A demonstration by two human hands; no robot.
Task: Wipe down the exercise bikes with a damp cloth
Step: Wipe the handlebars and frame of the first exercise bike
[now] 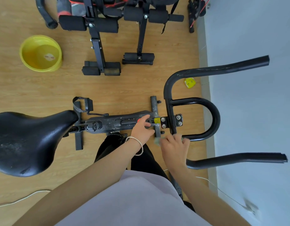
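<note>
I look straight down on a black exercise bike (111, 123) with its saddle (27, 142) at the left and its handlebars (206, 118) at the right. My left hand (143, 128), a bangle on its wrist, rests with spread fingers on the bike's frame near a red knob. My right hand (174, 146) is closed on a pale greenish cloth (157, 141), pressed against the lower curve of the handlebar loop beside the stem. Most of the cloth is hidden under the fingers and it looks blurred.
A yellow basin (40, 53) stands on the wooden floor at the upper left. Black bench frames with foam rollers (108, 25) fill the top. A small yellow object (189, 82) lies by the wall (255, 103) at the right. A white cable (22, 199) runs along the floor at the lower left.
</note>
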